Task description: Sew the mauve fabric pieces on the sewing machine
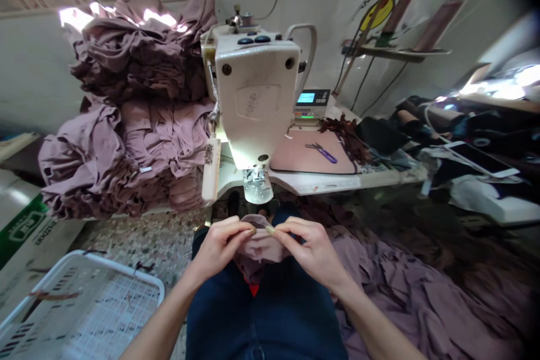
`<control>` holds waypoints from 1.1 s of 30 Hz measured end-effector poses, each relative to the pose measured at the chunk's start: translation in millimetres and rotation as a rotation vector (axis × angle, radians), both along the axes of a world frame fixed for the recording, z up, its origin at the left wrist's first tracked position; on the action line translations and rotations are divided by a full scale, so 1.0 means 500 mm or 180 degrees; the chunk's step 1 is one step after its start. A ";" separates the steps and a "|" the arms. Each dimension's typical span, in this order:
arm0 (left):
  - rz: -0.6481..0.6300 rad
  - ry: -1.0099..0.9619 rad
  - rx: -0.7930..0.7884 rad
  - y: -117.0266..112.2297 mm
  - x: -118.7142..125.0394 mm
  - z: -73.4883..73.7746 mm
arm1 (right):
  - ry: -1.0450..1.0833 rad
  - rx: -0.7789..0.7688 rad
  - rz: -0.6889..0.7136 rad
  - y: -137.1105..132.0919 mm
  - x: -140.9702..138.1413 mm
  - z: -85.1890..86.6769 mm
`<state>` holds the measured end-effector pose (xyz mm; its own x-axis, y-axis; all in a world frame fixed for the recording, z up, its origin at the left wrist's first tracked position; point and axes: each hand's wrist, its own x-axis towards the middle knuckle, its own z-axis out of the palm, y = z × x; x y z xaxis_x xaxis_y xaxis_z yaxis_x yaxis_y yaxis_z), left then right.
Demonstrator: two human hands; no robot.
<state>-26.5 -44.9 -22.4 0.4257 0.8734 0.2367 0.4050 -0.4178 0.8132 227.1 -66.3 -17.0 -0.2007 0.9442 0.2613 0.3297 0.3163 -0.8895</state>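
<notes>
A mauve piece of fabric point(264, 248) hangs between my two hands, over my lap and just in front of the sewing machine point(258, 95). My left hand point(223, 244) pinches its upper edge between thumb and fingers. On the opposite side of the same edge, my right hand point(310, 247) has a matching pinch. The edge curves up into a small loop between them. Above the fabric is the lit needle area with a clear plastic guard point(257, 187). A small red patch point(253, 290) shows below the cloth.
Tall stacks of mauve garments point(160, 140) stand left of the machine. Purple-handled snips point(324, 153) lie on a pink mat point(291, 152) to its right, near a control panel point(311, 104). A white basket point(158, 287) sits lower left; more mauve cloth point(405, 292) is heaped at right.
</notes>
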 end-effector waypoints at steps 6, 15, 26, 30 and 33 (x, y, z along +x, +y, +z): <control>0.0052 -0.0202 -0.0036 0.017 0.011 0.050 | 0.0134 0.0467 -0.0329 0.020 -0.023 0.035; 0.0972 -0.0533 -0.0385 0.071 0.045 0.065 | 0.0878 -0.0306 -0.0704 0.097 -0.026 0.017; 0.1180 -0.1462 -0.0506 0.110 0.076 0.046 | 0.0877 -0.0039 -0.0979 0.141 -0.021 0.010; 0.1035 -0.1645 -0.0445 0.133 0.082 0.045 | 0.0769 0.0080 -0.1002 0.164 -0.013 0.010; 0.0922 -0.1776 -0.0532 0.148 0.083 0.045 | 0.0680 0.0080 -0.1006 0.179 -0.008 0.012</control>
